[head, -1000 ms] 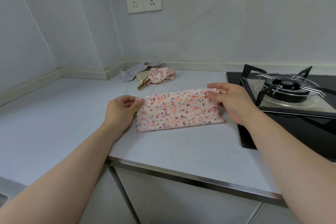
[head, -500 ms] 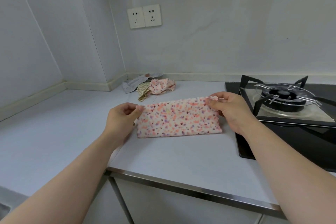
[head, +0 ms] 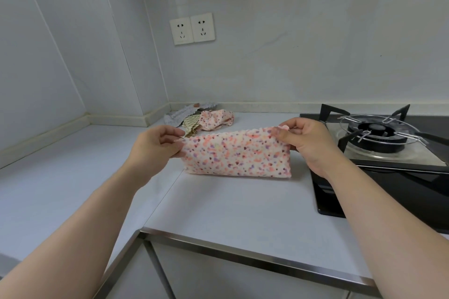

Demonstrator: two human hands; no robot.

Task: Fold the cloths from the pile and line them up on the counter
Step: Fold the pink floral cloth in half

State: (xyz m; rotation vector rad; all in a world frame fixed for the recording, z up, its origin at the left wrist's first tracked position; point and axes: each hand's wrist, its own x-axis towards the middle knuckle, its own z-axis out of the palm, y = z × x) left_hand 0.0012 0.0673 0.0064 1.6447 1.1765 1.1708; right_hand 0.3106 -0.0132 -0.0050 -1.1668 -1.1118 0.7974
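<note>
A folded pink speckled cloth [head: 237,155] hangs as a long strip just above the white counter [head: 218,204], its lower edge near or on the surface. My left hand [head: 155,145] pinches its upper left corner. My right hand [head: 306,141] pinches its upper right corner. Behind, in the counter's back corner, lies the pile of cloths [head: 199,119]: a grey one, a beige patterned one and another pink speckled one, all crumpled.
A black gas hob [head: 379,143] with a metal pan support sits directly right of my right hand. A double wall socket [head: 192,29] is above the pile. The counter's steel front edge [head: 243,255] runs below, with an inner corner at the left.
Both hands have lifted the cloth's top edge up off the counter, so the strip now hangs from the pinched corners. The camera has tilted up a little.
</note>
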